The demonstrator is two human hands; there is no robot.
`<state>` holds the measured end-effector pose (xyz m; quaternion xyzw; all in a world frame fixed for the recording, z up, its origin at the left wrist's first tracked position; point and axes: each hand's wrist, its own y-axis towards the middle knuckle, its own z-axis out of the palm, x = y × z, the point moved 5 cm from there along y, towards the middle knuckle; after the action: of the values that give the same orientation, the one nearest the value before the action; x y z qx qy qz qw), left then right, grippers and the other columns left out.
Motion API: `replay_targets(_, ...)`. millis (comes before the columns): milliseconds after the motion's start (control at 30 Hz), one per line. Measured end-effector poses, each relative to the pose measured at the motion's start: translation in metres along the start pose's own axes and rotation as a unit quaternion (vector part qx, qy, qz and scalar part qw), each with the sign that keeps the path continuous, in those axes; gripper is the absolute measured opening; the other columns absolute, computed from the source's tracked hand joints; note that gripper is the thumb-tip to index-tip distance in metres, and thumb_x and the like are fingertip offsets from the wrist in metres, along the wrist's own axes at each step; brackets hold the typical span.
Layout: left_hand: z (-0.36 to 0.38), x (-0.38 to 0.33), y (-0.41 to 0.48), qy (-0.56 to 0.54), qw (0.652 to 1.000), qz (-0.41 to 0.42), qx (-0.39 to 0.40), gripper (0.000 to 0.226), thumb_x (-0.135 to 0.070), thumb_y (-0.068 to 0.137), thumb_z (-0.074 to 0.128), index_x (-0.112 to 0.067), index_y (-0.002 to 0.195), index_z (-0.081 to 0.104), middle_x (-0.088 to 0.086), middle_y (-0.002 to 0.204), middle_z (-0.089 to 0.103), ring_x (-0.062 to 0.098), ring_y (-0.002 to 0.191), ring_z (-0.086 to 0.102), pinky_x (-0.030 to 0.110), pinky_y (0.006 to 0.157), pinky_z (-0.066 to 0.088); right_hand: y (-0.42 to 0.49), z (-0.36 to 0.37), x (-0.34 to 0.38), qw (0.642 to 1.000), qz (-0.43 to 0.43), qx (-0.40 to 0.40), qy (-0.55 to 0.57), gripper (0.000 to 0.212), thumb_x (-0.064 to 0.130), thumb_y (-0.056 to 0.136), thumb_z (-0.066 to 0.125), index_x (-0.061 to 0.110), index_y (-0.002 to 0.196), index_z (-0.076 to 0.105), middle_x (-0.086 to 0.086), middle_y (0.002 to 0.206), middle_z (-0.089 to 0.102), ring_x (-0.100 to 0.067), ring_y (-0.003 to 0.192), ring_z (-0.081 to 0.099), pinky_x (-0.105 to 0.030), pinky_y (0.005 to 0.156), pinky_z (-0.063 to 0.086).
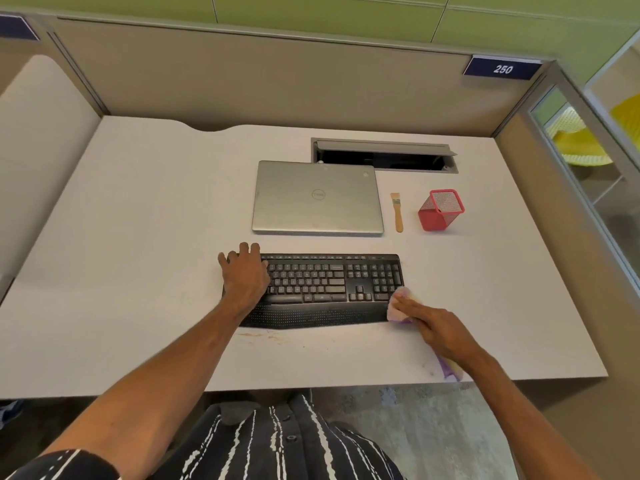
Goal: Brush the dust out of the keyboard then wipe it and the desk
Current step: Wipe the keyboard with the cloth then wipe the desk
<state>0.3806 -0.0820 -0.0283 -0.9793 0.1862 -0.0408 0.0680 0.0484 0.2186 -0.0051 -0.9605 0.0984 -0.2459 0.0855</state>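
I see my left hand [244,271] lying flat and unclenched on the left end of the black keyboard with a dotted palm rest [332,289], fingers spread toward its far edge. My right hand [433,327] presses straight fingers onto a pale pink-and-purple cloth [398,306] against the keyboard's near right corner; the cloth trails under my wrist. The keyboard sits on the white desk [138,237]. The wooden-handled brush [397,211] lies well beyond, between a closed silver laptop [317,197] and a red mesh pen cup [440,209].
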Motion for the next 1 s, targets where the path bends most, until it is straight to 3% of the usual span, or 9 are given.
replay_targets(133,0.001,-0.001,0.001,-0.002,1.000,0.001,-0.005,0.046,-0.042,0.114,0.047,-0.011,0.148,0.053,0.013,0.142,0.061,0.038,0.124,0.066,0.057,0.117,0.040,0.009,0.004,-0.004,0.999,0.033,-0.011,0.029,0.049,0.031,0.109,0.049,0.055,0.152,0.042,0.016,0.152,0.053,-0.013,0.123,0.063,-0.017,0.097,0.044)
replay_targets(467,-0.002,0.001,-0.002,-0.016,1.000,0.001,-0.012,0.044,-0.040,0.112,0.053,-0.010,0.144,0.057,0.014,0.137,0.064,0.039,0.119,0.067,0.056,0.112,0.044,0.072,-0.016,-0.007,0.990,0.109,-0.024,0.087,0.041,0.033,0.111,0.046,0.043,0.150,0.052,-0.002,0.137,0.069,-0.025,0.116,0.065,-0.028,0.092,0.048)
replay_targets(633,-0.004,0.001,-0.004,-0.019,1.000,0.001,-0.008,0.044,-0.041,0.112,0.052,-0.011,0.144,0.057,0.013,0.138,0.064,0.038,0.121,0.067,0.056,0.112,0.044,0.084,-0.026,-0.003,0.985,0.132,-0.044,0.103,0.040,0.030,0.111,0.047,0.033,0.150,0.055,-0.006,0.130,0.072,-0.018,0.103,0.063,-0.026,0.081,0.045)
replay_targets(800,-0.006,0.000,-0.003,-0.020,1.000,-0.006,-0.006,0.045,-0.041,0.113,0.052,-0.011,0.145,0.056,0.014,0.139,0.063,0.038,0.122,0.066,0.056,0.113,0.044,0.049,-0.016,0.001,0.989,0.129,-0.035,0.063,0.041,0.032,0.111,0.047,0.038,0.151,0.052,-0.006,0.127,0.073,-0.023,0.102,0.068,-0.030,0.082,0.047)
replay_targets(867,-0.007,-0.001,-0.003,-0.022,1.000,-0.012,-0.006,0.045,-0.041,0.112,0.052,-0.010,0.145,0.056,0.014,0.138,0.063,0.039,0.120,0.067,0.055,0.111,0.045,0.031,-0.009,0.004,0.992,0.118,-0.027,0.044,0.041,0.031,0.111,0.048,0.044,0.150,0.050,-0.003,0.120,0.075,-0.019,0.093,0.068,-0.029,0.079,0.050)
replay_targets(1000,-0.010,-0.006,0.000,-0.012,1.000,-0.010,-0.005,0.045,-0.042,0.113,0.051,-0.008,0.141,0.058,0.016,0.131,0.066,0.041,0.113,0.069,0.052,0.103,0.049,0.008,0.004,0.007,0.993,0.115,-0.015,0.028,0.043,0.035,0.111,0.047,0.048,0.151,0.048,0.001,0.118,0.075,-0.012,0.087,0.066,-0.015,0.075,0.043)
